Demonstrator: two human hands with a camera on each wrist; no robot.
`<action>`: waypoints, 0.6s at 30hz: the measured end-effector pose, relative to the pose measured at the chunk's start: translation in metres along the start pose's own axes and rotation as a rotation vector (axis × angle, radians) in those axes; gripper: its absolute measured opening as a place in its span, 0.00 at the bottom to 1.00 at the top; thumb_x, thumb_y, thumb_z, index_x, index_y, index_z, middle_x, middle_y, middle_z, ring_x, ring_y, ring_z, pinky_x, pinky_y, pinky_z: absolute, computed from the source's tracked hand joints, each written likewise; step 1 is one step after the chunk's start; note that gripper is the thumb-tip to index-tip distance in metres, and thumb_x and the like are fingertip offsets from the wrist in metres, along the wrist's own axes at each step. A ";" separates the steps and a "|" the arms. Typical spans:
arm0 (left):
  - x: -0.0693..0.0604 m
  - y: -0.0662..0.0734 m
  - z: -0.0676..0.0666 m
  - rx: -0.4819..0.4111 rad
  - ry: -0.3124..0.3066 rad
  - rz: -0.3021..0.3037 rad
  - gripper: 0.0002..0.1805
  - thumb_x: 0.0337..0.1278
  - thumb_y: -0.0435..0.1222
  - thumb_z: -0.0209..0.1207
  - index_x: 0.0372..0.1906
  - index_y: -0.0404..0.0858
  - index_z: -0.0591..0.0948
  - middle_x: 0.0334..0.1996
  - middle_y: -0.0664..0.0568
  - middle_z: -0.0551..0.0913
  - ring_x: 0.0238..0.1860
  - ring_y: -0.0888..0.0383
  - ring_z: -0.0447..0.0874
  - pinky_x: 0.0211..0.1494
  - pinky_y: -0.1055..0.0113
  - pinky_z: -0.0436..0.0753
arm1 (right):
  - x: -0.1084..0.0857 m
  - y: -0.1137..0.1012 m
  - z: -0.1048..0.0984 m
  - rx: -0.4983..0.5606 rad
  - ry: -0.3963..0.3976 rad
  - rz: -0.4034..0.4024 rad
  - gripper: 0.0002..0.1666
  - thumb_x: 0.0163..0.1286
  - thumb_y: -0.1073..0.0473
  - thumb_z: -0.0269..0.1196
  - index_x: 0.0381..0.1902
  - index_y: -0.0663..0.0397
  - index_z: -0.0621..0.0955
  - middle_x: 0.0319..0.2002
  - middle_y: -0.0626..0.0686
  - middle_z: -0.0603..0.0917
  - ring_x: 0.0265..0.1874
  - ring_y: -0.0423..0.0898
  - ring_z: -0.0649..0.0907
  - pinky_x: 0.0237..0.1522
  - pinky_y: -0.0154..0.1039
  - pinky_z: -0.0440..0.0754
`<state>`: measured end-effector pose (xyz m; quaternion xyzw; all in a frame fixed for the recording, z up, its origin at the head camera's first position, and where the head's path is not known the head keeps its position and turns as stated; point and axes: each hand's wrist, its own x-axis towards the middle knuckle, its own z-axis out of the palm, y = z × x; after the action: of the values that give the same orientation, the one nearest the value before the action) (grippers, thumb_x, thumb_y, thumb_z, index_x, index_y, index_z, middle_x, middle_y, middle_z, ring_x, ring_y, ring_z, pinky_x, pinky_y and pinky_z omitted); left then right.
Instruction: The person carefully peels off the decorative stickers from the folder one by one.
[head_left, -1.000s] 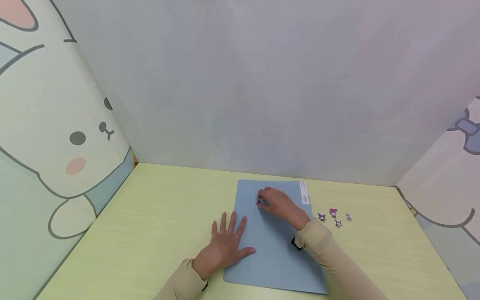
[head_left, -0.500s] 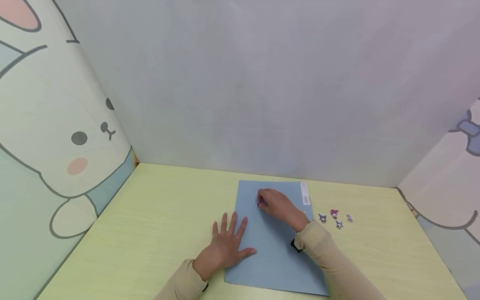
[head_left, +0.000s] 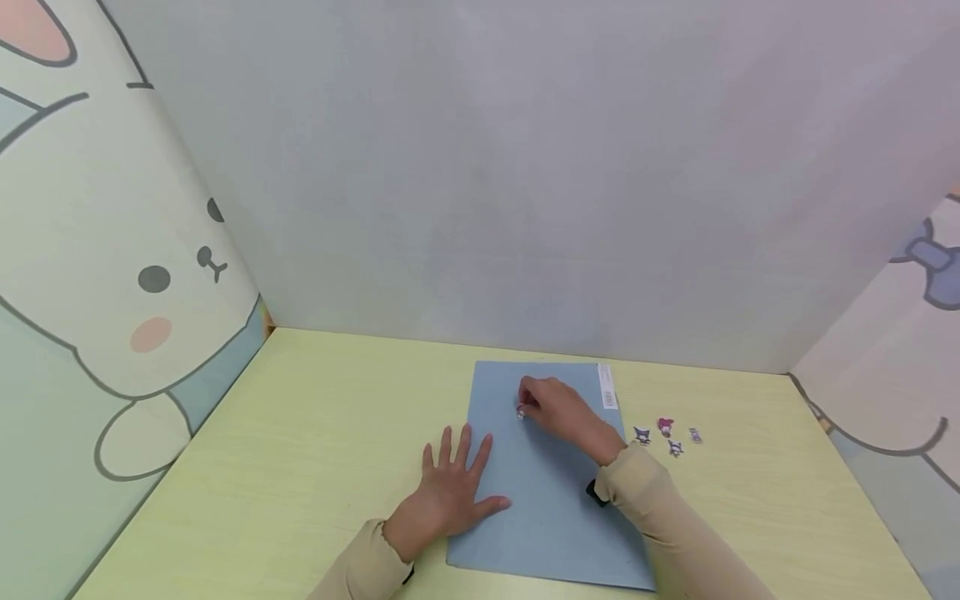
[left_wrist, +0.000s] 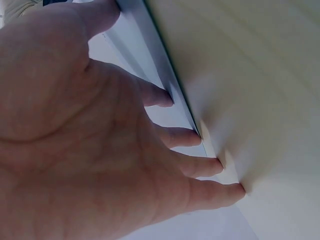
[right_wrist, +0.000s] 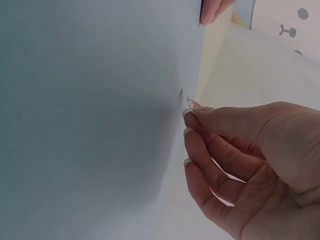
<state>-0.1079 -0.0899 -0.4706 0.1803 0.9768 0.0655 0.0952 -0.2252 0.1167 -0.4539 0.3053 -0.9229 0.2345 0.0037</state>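
My right hand (head_left: pixel 558 410) pinches a small pink and white cartoon sticker (right_wrist: pixel 193 104) between thumb and index finger. Its lower tip seems to meet the surface of a flat blue folder or board (head_left: pixel 551 533), in the upper left part of it. The thumb covers much of the sticker's top. Spread flat, my left hand (head_left: pixel 446 498) lies across the folder's left edge. In the left wrist view that hand's (left_wrist: pixel 115 135) thumb and some fingers touch the folder's edge, while other fingertips reach the tabletop.
Several cartoon stickers, including a pink one (head_left: pixel 665 427) and a dark-eared one (head_left: pixel 642 435), lie on the pale yellow table (head_left: pixel 337 433) right of the folder. A white barcode label (head_left: pixel 607 387) is at the folder's upper right corner. A grey wall (head_left: pixel 480 183) stands behind.
My right hand has shifted very slightly to the right and turned the pinched sticker a little; more of its white part shows. The left hand keeps its place.
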 end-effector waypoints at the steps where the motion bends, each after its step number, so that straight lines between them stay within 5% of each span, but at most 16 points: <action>1: 0.000 0.000 0.000 0.001 -0.002 -0.001 0.48 0.66 0.66 0.54 0.79 0.40 0.61 0.78 0.34 0.57 0.77 0.29 0.51 0.70 0.30 0.59 | -0.001 0.000 -0.001 0.000 -0.002 0.007 0.08 0.65 0.68 0.71 0.34 0.56 0.80 0.27 0.46 0.81 0.26 0.39 0.76 0.32 0.35 0.77; 18: 0.000 0.001 -0.004 0.054 0.001 -0.004 0.48 0.65 0.68 0.53 0.79 0.41 0.63 0.78 0.36 0.59 0.77 0.30 0.53 0.69 0.30 0.62 | -0.022 0.014 -0.016 0.056 0.017 0.050 0.10 0.65 0.69 0.72 0.31 0.54 0.80 0.28 0.46 0.83 0.26 0.36 0.78 0.31 0.33 0.79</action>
<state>-0.1080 -0.0892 -0.4662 0.1807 0.9786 0.0389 0.0902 -0.2175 0.1460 -0.4494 0.2802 -0.9233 0.2627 -0.0029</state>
